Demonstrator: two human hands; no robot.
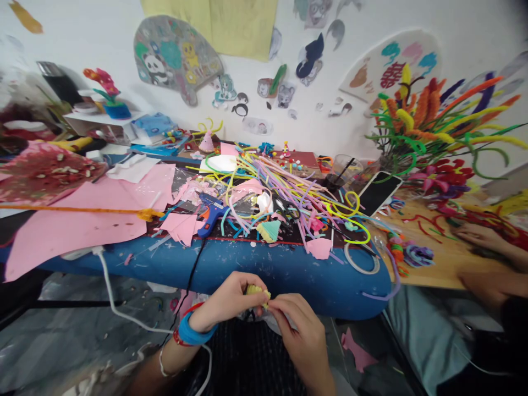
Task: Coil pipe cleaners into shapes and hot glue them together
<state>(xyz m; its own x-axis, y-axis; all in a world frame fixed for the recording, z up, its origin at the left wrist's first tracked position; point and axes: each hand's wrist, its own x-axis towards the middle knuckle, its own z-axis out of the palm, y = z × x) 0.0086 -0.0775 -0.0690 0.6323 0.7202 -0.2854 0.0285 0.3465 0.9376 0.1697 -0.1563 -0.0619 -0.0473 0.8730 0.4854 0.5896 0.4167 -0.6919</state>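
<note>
Yellow fuzzy piece, perhaps a pipe cleaner, pinched between left hand and right hand.

A blue table carries pink paper, seemingly pipe cleaners, glue gun.

We see craft workshop: blue table heaped with pipe cleaners, pink paper, glue gun; paper cutouts stuck on wall; pipe-cleaner bouquet at right.
</note>
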